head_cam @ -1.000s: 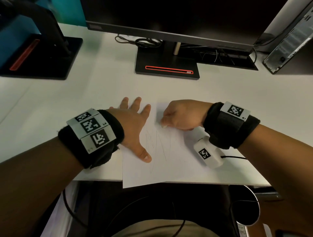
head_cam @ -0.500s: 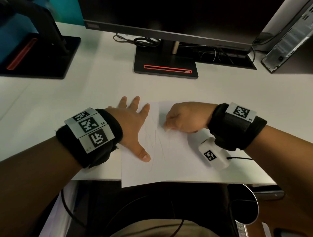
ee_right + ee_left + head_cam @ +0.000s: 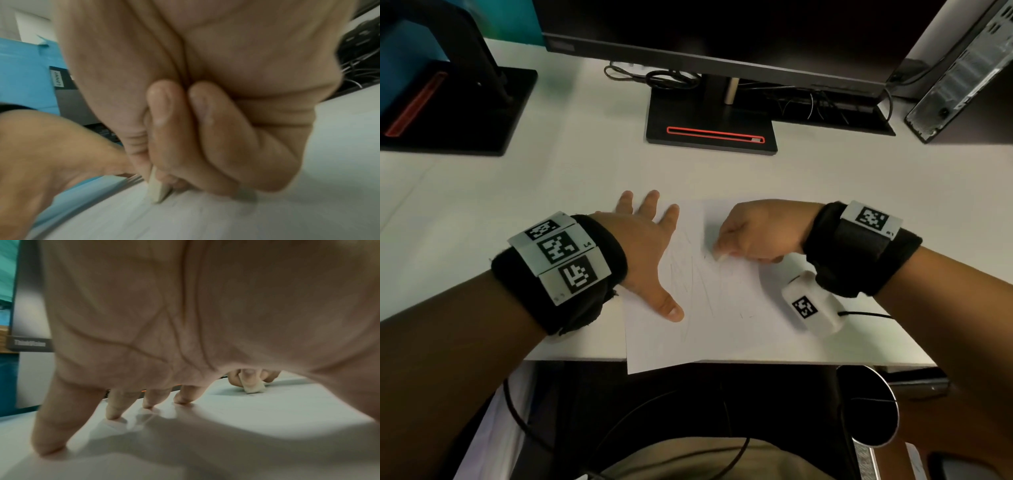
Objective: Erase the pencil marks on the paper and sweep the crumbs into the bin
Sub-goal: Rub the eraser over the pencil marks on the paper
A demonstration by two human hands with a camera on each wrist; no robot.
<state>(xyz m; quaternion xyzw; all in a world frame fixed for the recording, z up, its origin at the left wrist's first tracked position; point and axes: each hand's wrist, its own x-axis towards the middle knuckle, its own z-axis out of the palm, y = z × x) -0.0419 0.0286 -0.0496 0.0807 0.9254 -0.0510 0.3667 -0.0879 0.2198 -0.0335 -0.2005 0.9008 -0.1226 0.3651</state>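
At the far left of the white desk stands a black monitor base with a red strip along it. Moving right, the left hand lies flat with fingers spread and straight, palm down on the left edge of the sheet of paper — the outer fingertips land on the desk itself, the thumb points back toward the person, and nothing is held in it. The paper sits at the near edge of the desk, and its near corner overhangs that edge. Faint pencil marks run in long slanted strokes across its middle, just right of the left thumb. Behind the sheet, well apart from it, is a second monitor stand, also with a red slot, and loose cables lie beside it. Further right, the right hand is curled into a loose fist, thumb and fingers pinching a small pale eraser whose tip touches the paper near the upper end of the marks — in the left wrist view the eraser shows as a whitish block pressed to the sheet. A computer case stands at the far right, and below the desk edge on that side the rim of a dark round bin shows.
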